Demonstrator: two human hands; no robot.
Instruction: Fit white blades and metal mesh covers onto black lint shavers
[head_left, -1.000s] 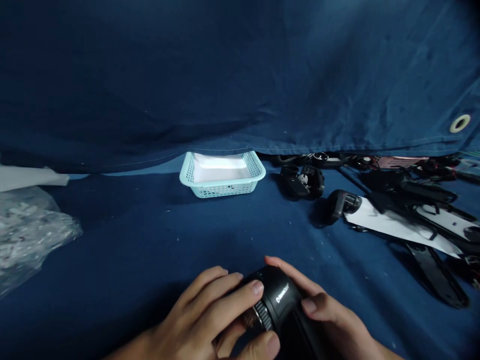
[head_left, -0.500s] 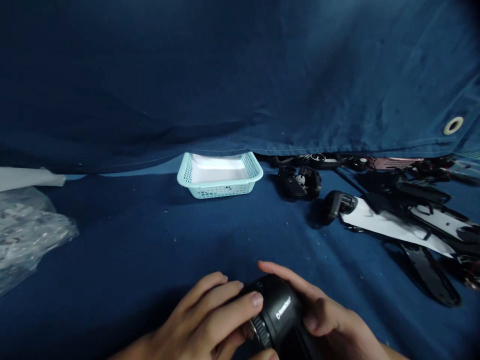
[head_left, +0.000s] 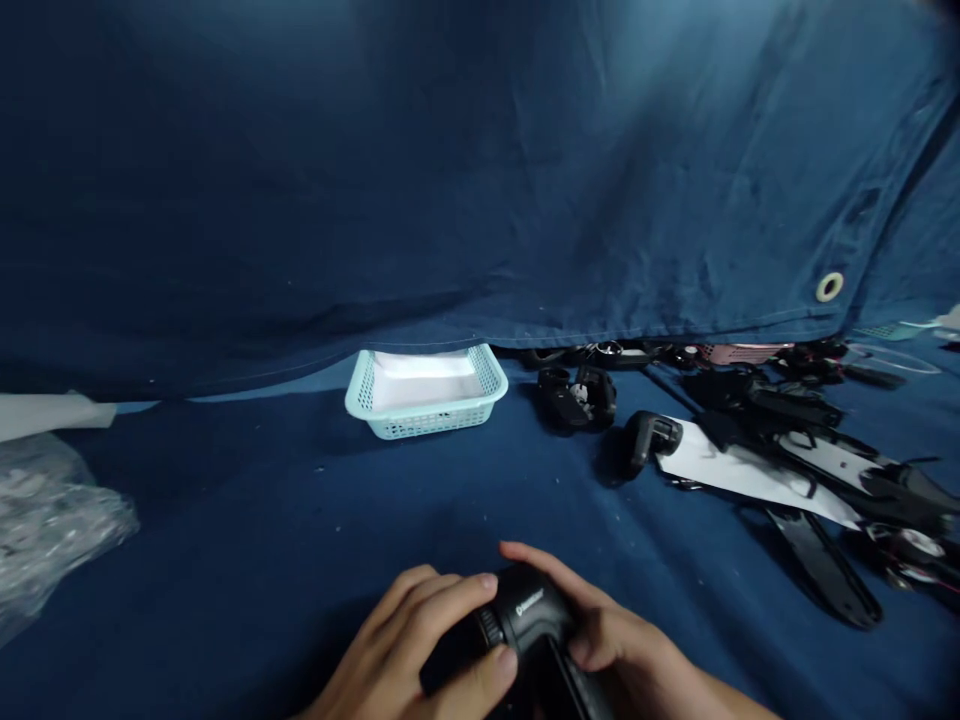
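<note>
A black pistol-shaped handheld device (head_left: 529,605) with white lettering and a ribbed collar is held between my hands at the bottom of the head view. My left hand (head_left: 420,640) curls over its collar end, fingers on top and thumb below, around a dark round part. Around the back of the body, my right hand (head_left: 607,625) has its index finger stretched along the top and its thumb against the side. The handle slants down toward the bottom edge. The lower part of the device is hidden or cut off by the frame.
A light blue basket (head_left: 431,420) lined with white paper stands by the hanging blue cloth (head_left: 420,180). Black casings (head_left: 577,398), black parts and white strips (head_left: 750,468) lie at right. Clear plastic bags (head_left: 60,530) lie at left on the blue cloth surface.
The view has shifted, so the basket and parts sit lower and further left. The device is turned, its handle showing more, and my left thumb has come up onto its near side.
</note>
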